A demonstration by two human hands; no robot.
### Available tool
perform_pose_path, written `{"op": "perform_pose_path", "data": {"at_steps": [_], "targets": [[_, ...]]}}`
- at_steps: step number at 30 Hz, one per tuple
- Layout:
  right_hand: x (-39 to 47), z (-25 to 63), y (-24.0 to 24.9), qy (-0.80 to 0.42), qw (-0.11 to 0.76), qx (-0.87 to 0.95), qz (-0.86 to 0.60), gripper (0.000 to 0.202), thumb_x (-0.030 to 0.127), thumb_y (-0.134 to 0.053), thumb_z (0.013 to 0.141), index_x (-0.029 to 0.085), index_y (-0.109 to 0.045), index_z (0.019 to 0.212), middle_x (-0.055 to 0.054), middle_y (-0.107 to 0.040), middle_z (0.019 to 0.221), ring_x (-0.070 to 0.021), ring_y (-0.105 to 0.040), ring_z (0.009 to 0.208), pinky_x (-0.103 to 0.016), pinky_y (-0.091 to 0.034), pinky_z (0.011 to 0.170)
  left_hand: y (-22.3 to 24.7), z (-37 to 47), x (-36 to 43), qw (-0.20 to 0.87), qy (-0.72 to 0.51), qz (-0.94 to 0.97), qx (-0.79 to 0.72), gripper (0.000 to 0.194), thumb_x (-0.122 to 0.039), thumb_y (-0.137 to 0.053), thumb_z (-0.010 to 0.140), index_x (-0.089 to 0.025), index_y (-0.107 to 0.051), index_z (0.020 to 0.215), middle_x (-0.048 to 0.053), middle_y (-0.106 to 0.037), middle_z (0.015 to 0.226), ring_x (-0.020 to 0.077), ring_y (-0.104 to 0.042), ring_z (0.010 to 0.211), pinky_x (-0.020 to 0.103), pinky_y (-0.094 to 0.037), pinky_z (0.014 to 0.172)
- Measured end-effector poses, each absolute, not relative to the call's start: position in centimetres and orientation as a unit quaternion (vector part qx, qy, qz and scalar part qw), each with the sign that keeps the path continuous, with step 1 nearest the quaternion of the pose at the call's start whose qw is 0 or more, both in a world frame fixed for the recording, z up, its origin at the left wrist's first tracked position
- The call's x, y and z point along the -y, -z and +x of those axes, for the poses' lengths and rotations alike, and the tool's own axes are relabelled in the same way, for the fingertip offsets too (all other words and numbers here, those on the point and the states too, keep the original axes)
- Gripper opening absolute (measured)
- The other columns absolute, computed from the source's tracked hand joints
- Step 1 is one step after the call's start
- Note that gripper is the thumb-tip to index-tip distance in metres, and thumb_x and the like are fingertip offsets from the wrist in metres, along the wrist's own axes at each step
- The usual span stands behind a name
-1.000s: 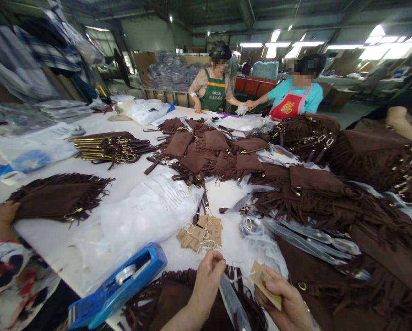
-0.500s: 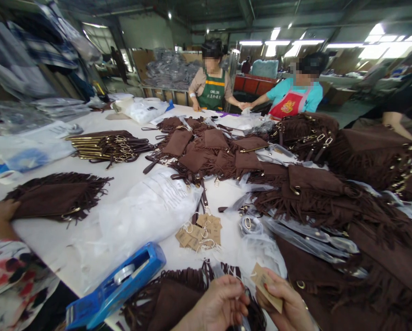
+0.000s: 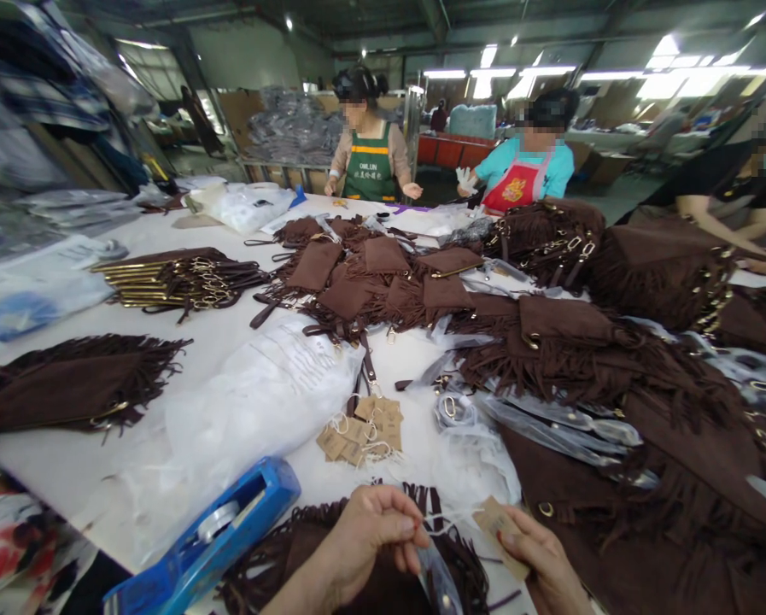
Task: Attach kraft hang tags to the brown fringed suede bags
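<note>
Tag (image 3: 503, 531) is standing tilted in the right hand (image 3: 546, 551), which is gripping it between thumb and fingers. String (image 3: 450, 515) is running leftward from it to the left hand (image 3: 379, 530), whose thumb and fingertips are curling together and appear to be pinching the far end. I am seeing both hands working above a brown fringed bag (image 3: 315, 547), which is lying at the near edge of the table (image 3: 213, 342). A clear sleeve (image 3: 439, 582) is lying just below the left fingertips; I am not able to tell whether they are touching it.

For good control, I am recommending that the right hand be holding the card steady, leaving its corded end exposed. The left hand should be opening the loop gently and keeping light tension, since thin cord is probably slipping or twisting easily. I am judging the fringe to be the likeliest snag, so strands should be lying clear of the loop.

Beyond the hands, a pile (image 3: 362, 431) of similar cards is resting, their cords crossing; a blue dispenser (image 3: 213, 538) is sitting just left of the bag
</note>
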State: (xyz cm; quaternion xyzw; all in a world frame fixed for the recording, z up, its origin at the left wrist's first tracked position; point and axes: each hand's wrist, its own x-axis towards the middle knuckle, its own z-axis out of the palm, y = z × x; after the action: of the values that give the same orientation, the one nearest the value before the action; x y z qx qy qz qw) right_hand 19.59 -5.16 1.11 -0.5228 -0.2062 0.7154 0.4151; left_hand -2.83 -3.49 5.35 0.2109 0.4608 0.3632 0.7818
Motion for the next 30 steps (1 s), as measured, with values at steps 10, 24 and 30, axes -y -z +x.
{"op": "perform_pose_path", "data": {"at_steps": [10, 24, 30], "targets": [[7.5, 21.5, 1.6, -0.611, 0.270, 0.464, -0.581, 0.029, 0.044, -0.067, 0.061, 0.020, -0.073, 0.075, -0.005, -0.066, 0.070, -0.0228, -0.056, 0.067, -0.032, -0.040, 0.063, -8.2, -2.3, 2.9, 0.766, -0.255, 0.344, -0.480, 0.012, -0.022, -0.064, 0.055, -0.012, -0.063, 0.062, 0.002, -0.066, 0.056, 0.0116, -0.058, 0.045, 0.019, -0.039, 0.045], [7.6, 17.3, -4.8, -0.646, 0.383, 0.405, -0.521, 0.032, 0.048, -0.062, 0.072, 0.017, -0.069, 0.077, 0.000, -0.058, 0.055, -0.0126, -0.051, 0.051, -0.025, -0.041, 0.051, -8.8, 0.5, 2.8, 0.712, -0.163, 0.510, -0.454, 0.019, -0.022, -0.050, 0.068, -0.014, -0.059, 0.083, -0.002, -0.056, 0.061, 0.0099, -0.048, 0.053, 0.021, -0.037, 0.053], [9.3, 20.1, -2.7, -0.540, 0.419, 0.341, -0.646, 0.037, 0.054, -0.064, 0.068, 0.017, -0.064, 0.063, 0.004, -0.049, 0.046, -0.0107, -0.043, 0.044, -0.024, -0.035, 0.046, -4.4, -0.1, 7.8, 0.532, 0.024, 0.734, -0.422, 0.020, -0.025, -0.064, 0.065, -0.019, -0.060, 0.085, 0.005, -0.061, 0.087, 0.0228, -0.056, 0.080, 0.034, -0.042, 0.071]]}}
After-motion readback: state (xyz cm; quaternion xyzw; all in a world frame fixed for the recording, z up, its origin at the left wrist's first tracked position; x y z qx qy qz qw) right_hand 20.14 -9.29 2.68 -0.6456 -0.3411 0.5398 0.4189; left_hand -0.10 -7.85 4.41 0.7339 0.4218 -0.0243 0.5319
